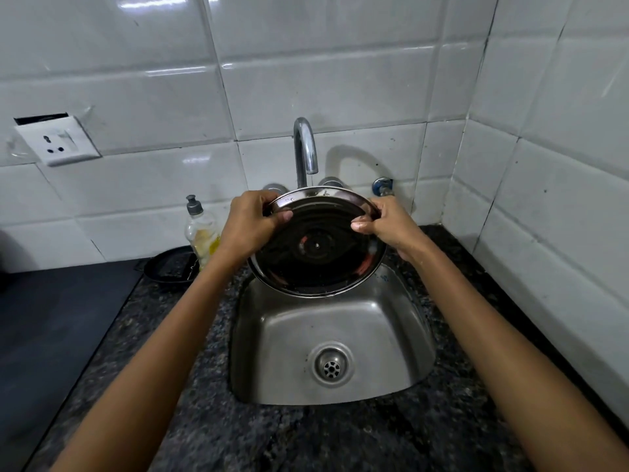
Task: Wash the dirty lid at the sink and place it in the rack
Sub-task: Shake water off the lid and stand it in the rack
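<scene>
A round steel lid [318, 247] is tilted toward me over the back of the steel sink [272, 352], its shiny underside facing the camera. My left hand [253, 221] grips its upper left rim. My right hand [384, 221] grips the upper right rim. The chrome tap [305, 148] arches just above the lid's far edge, and a thin stream of water seems to fall from its spout onto the lid. No rack is in view.
A dish soap bottle [200, 229] stands left of the sink on the dark granite counter [340, 437]. A black pan [170, 265] lies beside it. A wall socket [58, 139] sits on the white tiles at left. The tiled wall corner closes the right.
</scene>
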### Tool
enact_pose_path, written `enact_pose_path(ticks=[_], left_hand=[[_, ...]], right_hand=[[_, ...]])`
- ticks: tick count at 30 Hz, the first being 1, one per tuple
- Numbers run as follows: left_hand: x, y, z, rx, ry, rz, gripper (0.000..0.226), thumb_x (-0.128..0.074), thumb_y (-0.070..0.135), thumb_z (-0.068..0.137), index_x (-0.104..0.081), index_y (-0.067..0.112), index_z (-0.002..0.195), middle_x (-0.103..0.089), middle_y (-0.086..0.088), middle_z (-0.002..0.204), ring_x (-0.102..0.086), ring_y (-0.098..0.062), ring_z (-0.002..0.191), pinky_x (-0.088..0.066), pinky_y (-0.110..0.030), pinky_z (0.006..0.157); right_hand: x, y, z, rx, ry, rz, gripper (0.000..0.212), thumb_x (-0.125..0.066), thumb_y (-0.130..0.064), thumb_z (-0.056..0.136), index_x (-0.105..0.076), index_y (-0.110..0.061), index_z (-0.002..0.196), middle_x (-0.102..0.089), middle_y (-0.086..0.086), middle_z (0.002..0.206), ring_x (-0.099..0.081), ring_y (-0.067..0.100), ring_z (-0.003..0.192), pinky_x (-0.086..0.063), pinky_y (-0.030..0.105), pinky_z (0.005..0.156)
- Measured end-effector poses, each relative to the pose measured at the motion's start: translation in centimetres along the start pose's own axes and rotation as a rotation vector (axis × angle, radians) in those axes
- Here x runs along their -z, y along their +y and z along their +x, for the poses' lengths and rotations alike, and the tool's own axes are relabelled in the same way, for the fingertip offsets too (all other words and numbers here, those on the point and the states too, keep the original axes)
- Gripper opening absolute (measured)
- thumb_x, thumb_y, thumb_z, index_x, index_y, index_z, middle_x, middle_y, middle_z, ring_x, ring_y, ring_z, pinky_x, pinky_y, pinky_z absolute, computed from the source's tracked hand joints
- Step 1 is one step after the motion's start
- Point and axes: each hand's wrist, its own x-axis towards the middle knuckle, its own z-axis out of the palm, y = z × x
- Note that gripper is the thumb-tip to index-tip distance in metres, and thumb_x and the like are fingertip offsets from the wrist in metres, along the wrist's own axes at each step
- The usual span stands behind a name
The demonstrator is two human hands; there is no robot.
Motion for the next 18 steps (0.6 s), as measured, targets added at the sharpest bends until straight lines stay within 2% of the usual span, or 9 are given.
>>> enact_pose_path(ticks=[5, 9, 18], left_hand=[[0.18, 0.37, -0.09, -0.004, 0.009, -0.008, 0.034, -0.067, 0.012, 0.078, -0.047, 0.028, 0.054, -0.055, -0.002, 0.06, -0.05, -0.018, 0.064, -0.037, -0.029, 0.06], [0.1, 0.54, -0.14, 0.0, 0.01, -0.019, 0.033, -0.067, 0.012, 0.077, -0.048, 0.029, 0.056, -0.053, 0.005, 0.058, -0.049, -0.016, 0.063, -0.037, -0.022, 0.058], [0.18, 0.58, -0.06, -0.003, 0.014, -0.011, 0.032, -0.067, 0.013, 0.078, -0.049, 0.028, 0.056, -0.058, -0.006, 0.064, -0.052, -0.02, 0.067, -0.042, -0.031, 0.067]], right_hand=[[0.12, -0.49, -0.21, 0.015, 0.003, 0.007, 0.028, -0.064, 0.003, 0.075, -0.052, -0.019, 0.061, -0.058, 0.01, 0.076, -0.054, 0.017, 0.076, -0.044, 0.031, 0.076], [0.25, -0.78, -0.35, 0.019, 0.005, 0.009, 0.033, -0.064, 0.004, 0.075, -0.052, -0.022, 0.057, -0.056, 0.0, 0.066, -0.053, 0.013, 0.071, -0.043, 0.026, 0.07], [0.39, -0.71, -0.25, 0.023, 0.004, 0.013, 0.035, -0.064, 0.003, 0.075, -0.05, -0.022, 0.055, -0.054, 0.001, 0.066, -0.052, 0.018, 0.074, -0.043, 0.03, 0.074]])
